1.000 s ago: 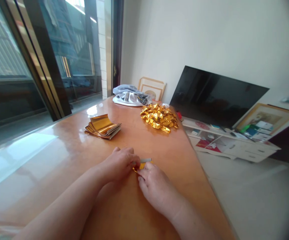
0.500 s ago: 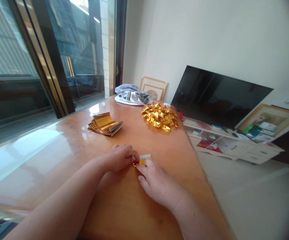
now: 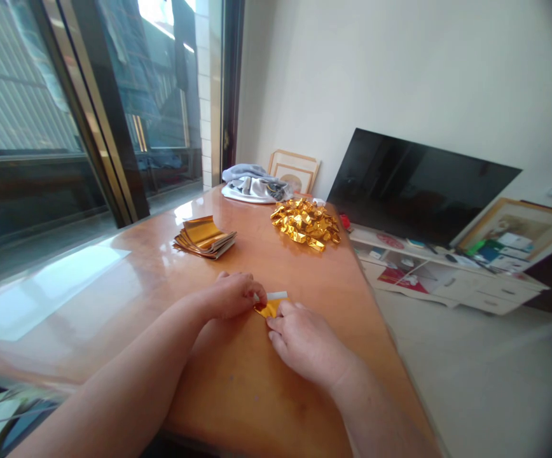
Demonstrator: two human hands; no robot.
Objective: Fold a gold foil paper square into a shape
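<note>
A small sheet of gold foil paper (image 3: 271,308) with a pale strip along its far edge lies on the table between my hands. My left hand (image 3: 234,296) has its curled fingertips on the sheet's left side. The fingers of my right hand (image 3: 302,334) close on its right side and near corner. Beyond my left hand sits a stack of gold foil sheets (image 3: 204,236), bent and fanned. Farther back on the right is a heap of folded gold foil pieces (image 3: 305,224).
The glossy wooden table (image 3: 238,394) ends in an edge to my right. Bundled grey and white cloth (image 3: 254,183) lies at its far end. A television (image 3: 419,184) stands over a white cabinet (image 3: 476,289) beyond. Glass sliding doors (image 3: 156,114) are at left.
My right hand has shifted slightly right and more of the gold sheet shows between my hands. My left hand stays on its left side. The camera view has moved a little.
</note>
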